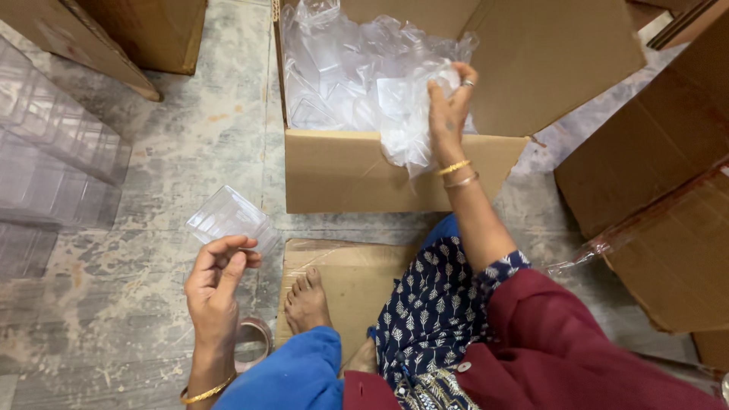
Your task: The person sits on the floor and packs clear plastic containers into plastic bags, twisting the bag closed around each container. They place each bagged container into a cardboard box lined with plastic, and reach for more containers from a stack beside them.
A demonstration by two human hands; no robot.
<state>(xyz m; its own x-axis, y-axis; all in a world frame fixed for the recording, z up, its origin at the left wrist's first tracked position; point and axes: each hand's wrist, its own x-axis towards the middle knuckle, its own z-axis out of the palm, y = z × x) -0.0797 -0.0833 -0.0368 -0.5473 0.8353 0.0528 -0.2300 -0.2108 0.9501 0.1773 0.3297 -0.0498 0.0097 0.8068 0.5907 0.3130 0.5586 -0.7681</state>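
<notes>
The left hand [215,285] is pinching a clear tray [230,220] by its edge over the floor [152,175]. The right hand [448,106] is reaching into the box [357,171], fingers [465,80] closing on a bag [402,125] of more trays.

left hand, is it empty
No, the left hand pinches a clear plastic tray by its near edge above the floor.

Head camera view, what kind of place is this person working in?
Likely a packing or storage workroom. Cardboard boxes stand on a worn floor, an open cardboard box holds clear plastic pieces, and clear plastic trays are stacked at left.
</notes>
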